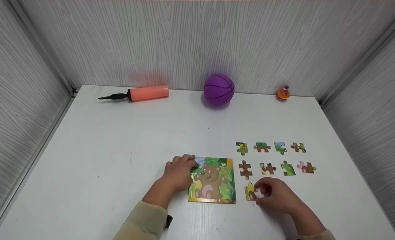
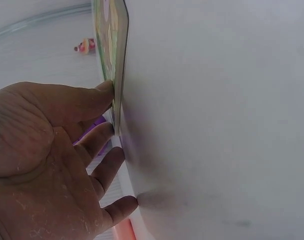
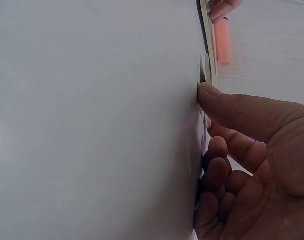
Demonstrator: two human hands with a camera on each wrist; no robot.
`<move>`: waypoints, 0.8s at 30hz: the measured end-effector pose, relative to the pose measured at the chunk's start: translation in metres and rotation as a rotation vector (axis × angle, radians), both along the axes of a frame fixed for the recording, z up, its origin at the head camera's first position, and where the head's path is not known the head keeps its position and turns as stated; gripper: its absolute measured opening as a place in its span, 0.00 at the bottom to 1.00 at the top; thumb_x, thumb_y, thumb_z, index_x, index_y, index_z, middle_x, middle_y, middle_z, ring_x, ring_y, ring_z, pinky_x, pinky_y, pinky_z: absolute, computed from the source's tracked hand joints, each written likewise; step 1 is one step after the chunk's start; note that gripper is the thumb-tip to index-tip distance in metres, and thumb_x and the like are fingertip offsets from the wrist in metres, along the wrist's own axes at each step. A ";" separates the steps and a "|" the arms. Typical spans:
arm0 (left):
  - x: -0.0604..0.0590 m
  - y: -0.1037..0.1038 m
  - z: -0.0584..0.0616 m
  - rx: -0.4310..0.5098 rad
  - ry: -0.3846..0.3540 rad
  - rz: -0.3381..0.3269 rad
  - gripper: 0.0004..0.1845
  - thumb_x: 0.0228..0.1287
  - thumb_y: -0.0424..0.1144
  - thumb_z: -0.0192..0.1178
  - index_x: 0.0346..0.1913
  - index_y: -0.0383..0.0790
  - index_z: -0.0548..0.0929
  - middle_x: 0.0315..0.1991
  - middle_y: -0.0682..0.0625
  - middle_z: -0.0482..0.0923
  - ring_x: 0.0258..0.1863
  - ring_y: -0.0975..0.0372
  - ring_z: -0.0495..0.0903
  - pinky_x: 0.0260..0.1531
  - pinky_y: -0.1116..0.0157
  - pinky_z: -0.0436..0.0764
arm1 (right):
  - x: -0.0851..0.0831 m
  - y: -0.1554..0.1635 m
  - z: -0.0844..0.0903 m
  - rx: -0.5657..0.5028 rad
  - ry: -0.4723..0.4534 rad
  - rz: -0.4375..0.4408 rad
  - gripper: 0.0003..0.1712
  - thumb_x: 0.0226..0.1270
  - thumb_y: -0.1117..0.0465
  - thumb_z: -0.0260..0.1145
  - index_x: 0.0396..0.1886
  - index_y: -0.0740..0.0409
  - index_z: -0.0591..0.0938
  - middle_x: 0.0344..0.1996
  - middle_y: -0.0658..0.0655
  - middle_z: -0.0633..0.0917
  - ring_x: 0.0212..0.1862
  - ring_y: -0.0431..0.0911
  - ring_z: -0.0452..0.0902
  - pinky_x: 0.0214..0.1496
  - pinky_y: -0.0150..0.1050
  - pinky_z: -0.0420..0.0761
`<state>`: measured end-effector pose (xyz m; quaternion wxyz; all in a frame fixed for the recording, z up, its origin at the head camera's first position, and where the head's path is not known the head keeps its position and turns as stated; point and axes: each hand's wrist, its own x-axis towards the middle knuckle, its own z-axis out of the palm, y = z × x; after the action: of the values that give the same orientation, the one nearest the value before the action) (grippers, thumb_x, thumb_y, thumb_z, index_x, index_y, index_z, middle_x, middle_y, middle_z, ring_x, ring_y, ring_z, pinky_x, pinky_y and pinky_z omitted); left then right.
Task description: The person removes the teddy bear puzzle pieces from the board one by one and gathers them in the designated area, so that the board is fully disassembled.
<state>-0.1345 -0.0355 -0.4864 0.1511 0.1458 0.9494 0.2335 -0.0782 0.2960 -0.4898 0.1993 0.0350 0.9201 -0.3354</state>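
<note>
A square bear picture puzzle board (image 1: 211, 181) with a raised frame lies flat in front of me. My left hand (image 1: 180, 173) rests at its upper left; in the left wrist view the thumb (image 2: 99, 101) touches the board's edge while other fingertips reach the tabletop. Just right of the board, my right hand (image 1: 275, 195) pinches a pinkish jigsaw piece (image 1: 259, 193) between thumb and index finger, low on the table. The fingers partly cover that piece. Beside it is a yellow and brown jigsaw piece (image 1: 250, 192); whether the two pieces touch or overlap is unclear.
Several loose jigsaw pieces (image 1: 245, 170) lie in two rows beyond the right hand. Along the back wall are an orange hand pump (image 1: 149, 93) with a black nozzle, a purple ball (image 1: 219, 90) and a small orange-red toy (image 1: 283, 93). Grey wood-grain panels (image 1: 190, 43) enclose the white table (image 1: 94, 156).
</note>
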 end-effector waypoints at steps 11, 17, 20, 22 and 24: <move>0.000 -0.002 -0.001 -0.003 0.004 -0.001 0.28 0.55 0.28 0.59 0.60 0.52 0.77 0.69 0.54 0.62 0.66 0.52 0.59 0.58 0.49 0.62 | 0.001 -0.004 0.000 0.013 -0.005 0.027 0.24 0.38 0.57 0.82 0.38 0.43 0.82 0.31 0.51 0.76 0.36 0.46 0.70 0.36 0.40 0.71; 0.000 -0.003 -0.001 -0.004 0.004 0.020 0.28 0.55 0.28 0.61 0.60 0.53 0.78 0.69 0.54 0.62 0.66 0.52 0.59 0.59 0.49 0.62 | -0.002 -0.004 -0.003 -0.005 0.023 0.062 0.25 0.37 0.56 0.83 0.37 0.44 0.81 0.29 0.52 0.76 0.34 0.46 0.70 0.34 0.40 0.70; 0.001 -0.003 -0.002 -0.002 -0.001 0.027 0.28 0.55 0.28 0.60 0.60 0.52 0.78 0.69 0.55 0.62 0.66 0.53 0.59 0.59 0.49 0.62 | -0.002 -0.003 -0.004 -0.008 0.025 0.061 0.25 0.36 0.55 0.83 0.37 0.43 0.81 0.29 0.52 0.76 0.34 0.46 0.70 0.33 0.40 0.70; 0.001 -0.003 -0.002 0.002 -0.004 0.031 0.28 0.55 0.28 0.60 0.60 0.52 0.78 0.69 0.55 0.62 0.66 0.53 0.59 0.59 0.50 0.62 | -0.002 -0.003 -0.004 -0.006 0.023 0.053 0.25 0.35 0.55 0.83 0.37 0.43 0.81 0.29 0.51 0.76 0.34 0.46 0.70 0.33 0.40 0.70; 0.002 -0.002 -0.002 0.008 -0.005 0.035 0.28 0.56 0.28 0.60 0.60 0.52 0.77 0.69 0.55 0.62 0.66 0.53 0.59 0.60 0.50 0.61 | -0.002 -0.003 -0.004 -0.007 0.024 0.048 0.25 0.35 0.55 0.83 0.37 0.43 0.81 0.29 0.52 0.76 0.34 0.46 0.70 0.33 0.40 0.70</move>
<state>-0.1327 -0.0376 -0.4883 0.1486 0.1292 0.9505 0.2402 -0.0798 0.2927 -0.4937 0.1961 0.0082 0.9219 -0.3340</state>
